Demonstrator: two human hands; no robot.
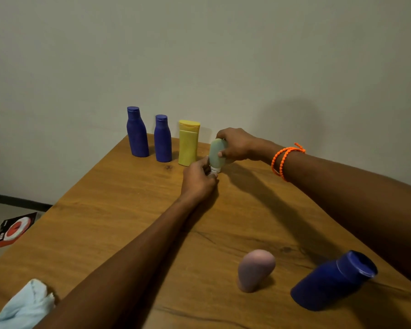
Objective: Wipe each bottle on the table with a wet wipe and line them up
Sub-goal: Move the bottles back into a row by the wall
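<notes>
Bottles number six in the head view. Two tall blue bottles [137, 132] [162, 139] and a yellow bottle [188, 143] stand upright in a row at the table's [100, 198] far edge, seemingly done already. The right hand [235, 146] grasps a green tube [217, 154] cap-down just beside the yellow one, likely extending the row; the left hand [199, 178] pinches its white cap to steady it. Near the viewer wait a pink tube [255, 269] and a squat blue bottle [330, 281]. One wipe [25, 306] lies at bottom left.
</notes>
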